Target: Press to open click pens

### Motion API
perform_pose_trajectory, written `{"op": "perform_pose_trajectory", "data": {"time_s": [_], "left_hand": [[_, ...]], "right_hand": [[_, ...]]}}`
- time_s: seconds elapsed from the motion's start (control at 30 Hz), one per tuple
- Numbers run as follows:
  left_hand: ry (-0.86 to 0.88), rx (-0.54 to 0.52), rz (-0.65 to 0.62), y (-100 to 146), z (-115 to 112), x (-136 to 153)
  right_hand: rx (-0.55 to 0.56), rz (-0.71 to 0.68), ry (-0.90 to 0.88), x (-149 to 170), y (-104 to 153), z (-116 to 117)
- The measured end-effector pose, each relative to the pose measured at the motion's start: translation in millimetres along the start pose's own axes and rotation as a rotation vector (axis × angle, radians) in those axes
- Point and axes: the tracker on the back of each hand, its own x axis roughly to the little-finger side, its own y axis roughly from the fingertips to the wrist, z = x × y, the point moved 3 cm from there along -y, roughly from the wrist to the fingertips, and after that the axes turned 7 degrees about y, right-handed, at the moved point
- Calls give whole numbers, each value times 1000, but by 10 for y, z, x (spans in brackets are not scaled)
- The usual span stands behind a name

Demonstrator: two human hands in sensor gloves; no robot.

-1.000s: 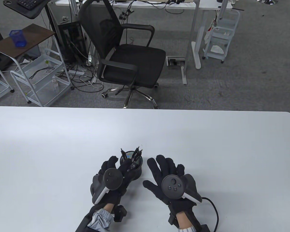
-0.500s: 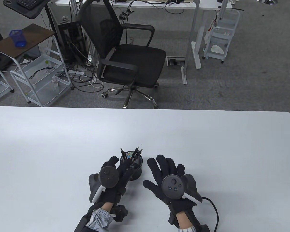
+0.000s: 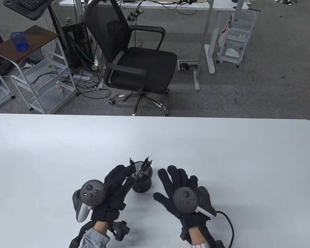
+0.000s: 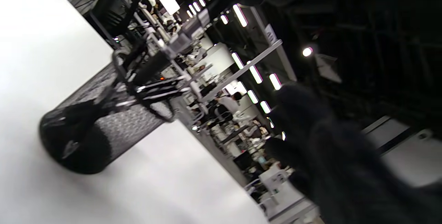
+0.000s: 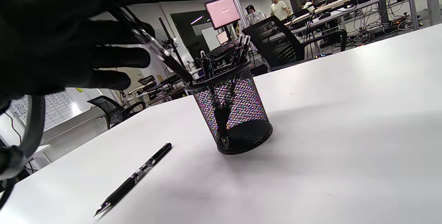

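Note:
A black mesh pen cup point(image 3: 142, 180) stands on the white table point(image 3: 222, 155) with several black click pens point(image 3: 144, 165) upright in it. My left hand point(image 3: 128, 172) is just left of the cup. In the right wrist view it grips one pen point(image 5: 155, 49) slanted, with the pen's lower end still inside the cup's rim point(image 5: 221, 75). My right hand point(image 3: 174, 178) lies open and flat on the table just right of the cup, holding nothing. Another black pen point(image 5: 134, 177) lies on the table near the cup; the table view hides it.
The left wrist view is tilted and shows the cup point(image 4: 103, 127) and my blurred glove point(image 4: 328, 155). A black office chair point(image 3: 134, 59) stands beyond the table's far edge. My right glove's cable point(image 3: 228, 224) trails at the near edge.
My left hand has drawn back and to the left from over the cup, turning its tracker upward, with a pen gripped in its fingers. The right hand has not moved.

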Motion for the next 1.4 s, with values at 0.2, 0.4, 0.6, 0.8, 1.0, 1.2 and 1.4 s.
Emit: {"op": "perform_pose_trajectory", "data": {"time_s": [0.2, 0.4, 0.6, 0.8, 1.0, 1.2, 1.4], "left_hand": [[237, 46, -48, 53, 129, 37], [600, 192, -75, -38, 65, 240], [933, 329, -130, -81, -36, 357], [1022, 348, -159, -82, -60, 414], [1114, 359, -146, -68, -140, 429], [1133, 336, -118, -44, -165, 448], [1100, 271, -64, -30, -154, 477]], "right_hand": [[-3, -3, 8, -17, -6, 10], [-6, -1, 9, -15, -5, 12], [-4, 2, 5, -6, -2, 7], [-9, 4, 7, -5, -3, 12], [-13, 6, 9, -1, -7, 16], [-19, 10, 10, 0, -11, 20], [-18, 10, 11, 0, -14, 20]]}}
